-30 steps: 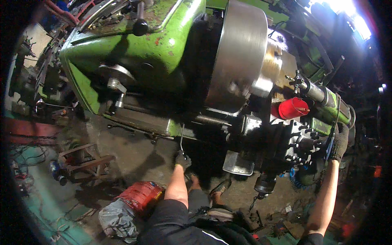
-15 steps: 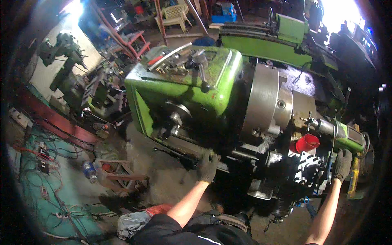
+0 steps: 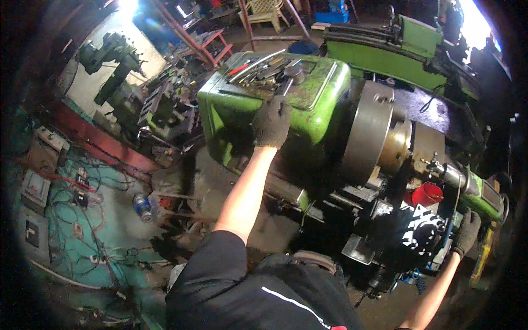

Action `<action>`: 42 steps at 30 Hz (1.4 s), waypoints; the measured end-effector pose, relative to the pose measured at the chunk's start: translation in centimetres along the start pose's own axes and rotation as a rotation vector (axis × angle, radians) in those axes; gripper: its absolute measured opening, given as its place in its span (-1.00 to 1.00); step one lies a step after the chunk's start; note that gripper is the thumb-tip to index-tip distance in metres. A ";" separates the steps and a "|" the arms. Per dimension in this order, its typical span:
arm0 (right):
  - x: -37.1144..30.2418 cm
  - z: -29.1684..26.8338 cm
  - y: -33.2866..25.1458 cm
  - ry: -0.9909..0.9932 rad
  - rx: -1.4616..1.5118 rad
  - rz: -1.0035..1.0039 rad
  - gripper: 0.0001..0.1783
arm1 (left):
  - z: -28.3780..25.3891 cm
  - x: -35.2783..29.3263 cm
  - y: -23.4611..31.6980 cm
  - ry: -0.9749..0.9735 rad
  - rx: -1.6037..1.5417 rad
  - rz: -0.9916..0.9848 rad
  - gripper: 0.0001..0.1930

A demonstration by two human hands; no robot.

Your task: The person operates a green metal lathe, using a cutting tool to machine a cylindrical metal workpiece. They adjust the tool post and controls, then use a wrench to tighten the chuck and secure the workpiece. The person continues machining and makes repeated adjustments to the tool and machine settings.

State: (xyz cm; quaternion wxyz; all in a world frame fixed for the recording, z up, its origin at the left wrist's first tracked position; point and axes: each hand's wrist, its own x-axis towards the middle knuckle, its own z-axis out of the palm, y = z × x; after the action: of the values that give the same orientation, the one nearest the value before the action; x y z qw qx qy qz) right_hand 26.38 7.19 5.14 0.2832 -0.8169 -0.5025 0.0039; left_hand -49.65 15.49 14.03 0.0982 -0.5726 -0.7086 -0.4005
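Head view of a person at a green metal lathe [image 3: 324,118]. The left hand [image 3: 272,121], in a dark knitted glove, reaches up to the top of the lathe's headstock [image 3: 231,110] and rests at the near edge of the shallow tray [image 3: 322,77] formed in the headstock's top. Its fingers curl around the lower end of a dark-handled tool [image 3: 287,85] that lies among the others there; the grasp looks closed on that handle, though the fingertips are hidden. The right hand [image 3: 467,234], also gloved, is low at the far right, closed around a part at the carriage [image 3: 423,236]; what it grips is too dark to name.

To lift the tool cleanly, a firm grip low on the handle and a straight pull up and toward the person would likely keep it from dragging its neighbours over the tray's rim. The chuck [image 3: 371,137] lies just to the right of the headstock and is best kept clear of the sleeve.

Containers: the headstock tray holds a loose pile of long metal hand tools [image 3: 258,69], one with a red grip. A red funnel-shaped cup [image 3: 427,193] sits near the carriage, right of the chuck; its contents cannot be seen. A small blue can [image 3: 144,204] lies on the floor to the left.
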 end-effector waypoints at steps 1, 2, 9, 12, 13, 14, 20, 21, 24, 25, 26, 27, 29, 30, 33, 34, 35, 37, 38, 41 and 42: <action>0.4 0.2 0.9 -0.007 0.010 -0.012 -0.45 | 0.0 0.3 -0.8 0.045 -0.001 0.009 -0.72; 0.8 0.3 2.0 -0.021 -0.035 -0.016 -0.43 | -0.4 0.4 -1.2 0.022 0.023 -0.052 -0.68; -7.7 -2.1 15.7 0.154 0.044 0.117 -0.46 | 0.3 -10.7 -11.8 0.391 -0.540 -0.554 -0.56; -21.7 -1.2 21.6 0.055 -0.831 0.098 -0.52 | 3.8 -22.0 -17.4 0.169 -0.449 -0.945 -0.42; -25.2 -0.2 20.9 -0.241 -0.837 0.482 -0.56 | 4.8 -25.1 -19.2 0.019 -0.417 -1.088 -0.45; -28.2 0.9 20.0 -0.388 -0.890 0.542 -0.53 | 5.6 -28.7 -21.2 -0.099 -0.405 -1.250 -0.48; -55.2 2.6 21.7 -1.407 -1.190 0.371 -0.19 | 14.2 -36.4 -28.0 -0.469 -0.683 -1.750 -0.65; -57.4 2.2 20.8 -1.442 -0.936 0.534 -0.20 | 15.0 -36.3 -28.5 -0.458 -0.727 -1.778 -0.67; -62.5 1.4 19.0 -1.340 -0.415 0.696 -0.24 | 15.4 -36.5 -28.6 -0.378 -0.881 -1.849 -0.72; -63.7 0.6 18.3 -1.250 -0.437 0.588 -0.25 | 15.6 -37.2 -28.8 -0.397 -0.956 -1.900 -0.74; -65.5 1.7 15.9 -1.098 -0.626 0.253 -0.26 | 15.4 -36.4 -29.8 -0.411 -1.026 -1.882 -0.76; -66.8 2.3 13.7 -0.871 -0.861 -0.026 -0.27 | 15.3 -35.7 -30.8 -0.421 -1.106 -1.863 -0.78; -61.3 -0.8 11.4 -0.668 -0.731 0.307 -0.38 | 14.3 -35.4 -31.3 -0.416 -1.276 -1.850 -0.81; -58.2 -2.2 10.8 -0.501 -0.581 0.525 -0.40 | 13.5 -34.9 -31.4 -0.402 -1.357 -1.827 -0.82; -50.4 -6.1 9.7 0.333 -0.171 0.523 -0.26 | 10.1 -34.0 -30.5 -0.375 -1.616 -1.732 -0.84; -44.7 -6.2 1.8 0.173 -0.116 0.806 -0.45 | 8.0 -31.8 -30.6 -0.370 -1.689 -1.603 -0.83; -41.7 -7.9 -0.2 0.360 0.041 0.571 -0.46 | 6.0 -31.3 -29.7 -0.375 -1.756 -1.550 -0.83; -34.3 -10.6 -2.6 0.444 0.094 0.336 -0.52 | 1.7 -29.0 -26.9 -0.301 -1.750 -1.503 -0.81; -31.0 -11.5 -6.0 0.493 0.269 0.255 -0.55 | -1.1 -25.5 -22.6 -0.139 -1.570 -1.579 -0.79; -22.9 -12.1 -18.7 0.564 0.775 0.080 -0.57 | -6.6 -21.3 -17.6 -0.021 -1.267 -1.365 -0.67; -21.5 -12.3 -21.0 0.543 0.782 -0.040 -0.56 | -8.7 -19.5 -14.7 -0.009 -1.138 -1.227 -0.67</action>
State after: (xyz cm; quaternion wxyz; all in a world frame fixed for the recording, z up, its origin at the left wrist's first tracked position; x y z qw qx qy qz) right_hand 2.16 -9.15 19.29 0.6903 -0.6107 -0.3870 -0.0262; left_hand -59.19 -5.05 1.43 -0.4441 -0.0491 -0.5843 -0.6774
